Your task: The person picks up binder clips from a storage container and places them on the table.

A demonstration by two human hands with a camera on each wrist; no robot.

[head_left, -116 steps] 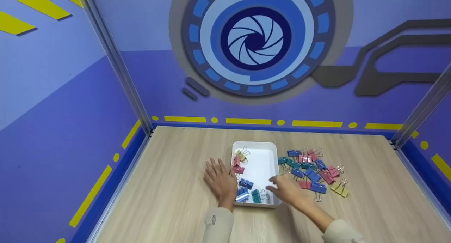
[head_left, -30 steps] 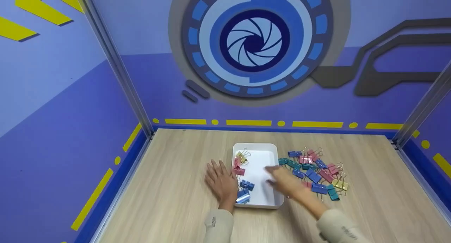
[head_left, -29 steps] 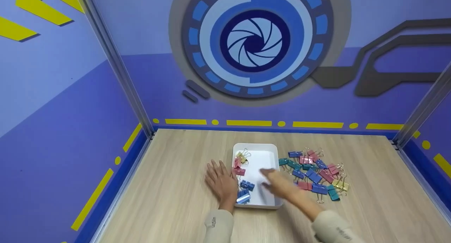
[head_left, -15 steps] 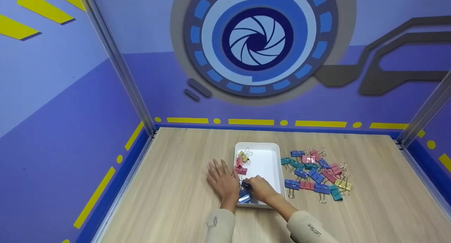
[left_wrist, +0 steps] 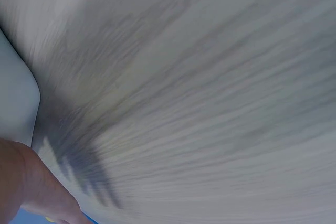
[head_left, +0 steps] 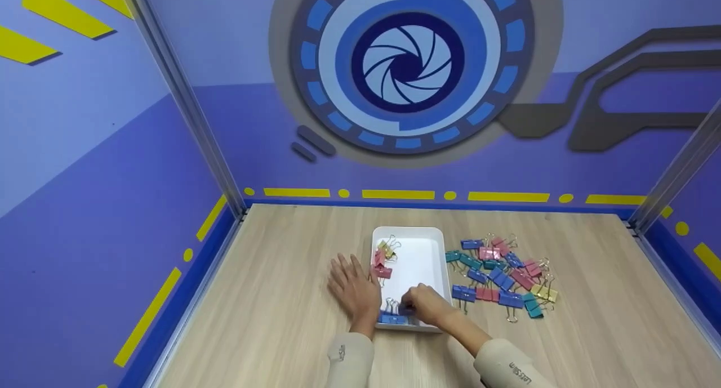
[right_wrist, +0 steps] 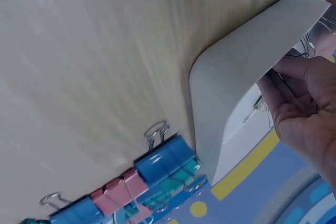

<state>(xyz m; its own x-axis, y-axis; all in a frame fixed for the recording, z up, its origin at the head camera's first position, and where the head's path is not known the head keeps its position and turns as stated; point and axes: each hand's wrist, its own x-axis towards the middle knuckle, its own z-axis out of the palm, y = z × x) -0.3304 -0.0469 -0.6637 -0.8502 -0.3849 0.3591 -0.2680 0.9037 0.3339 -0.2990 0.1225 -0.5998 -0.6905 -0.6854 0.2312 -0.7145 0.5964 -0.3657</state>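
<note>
The person's right hand (head_left: 425, 303) is down inside the white tray (head_left: 418, 258), near its near end, with the fingers curled in and pinching a dark blue binder clip (head_left: 406, 310). That clip sits right under the fingertips, so much covered that I can't tell which way its long axis runs. Touching it or just beside it, to the left of the fingers, a bright blue binder clip (head_left: 393, 319) lies in the tray's near left corner, its long axis running left to right and its wire handles pointing toward the far end. The left hand (head_left: 356, 291) lies flat on the wooden tabletop (head_left: 281, 275), fingers straight and spread, right up against the tray's left wall. The tray itself points lengthwise away from the person. Farther up its left side, well apart from the right hand, are two pink binder clips (head_left: 383, 272) and a yellow binder clip (head_left: 384, 247), the yellow one's handles pointing out to the right. Outside, just right of the tray, a loose spread of clips covers the wood; along its near side a blue clip (head_left: 463, 293), a pink clip (head_left: 487, 294) and another blue clip (head_left: 510, 299) line up left to right, both blue ones with handles pointing toward the person.
</note>
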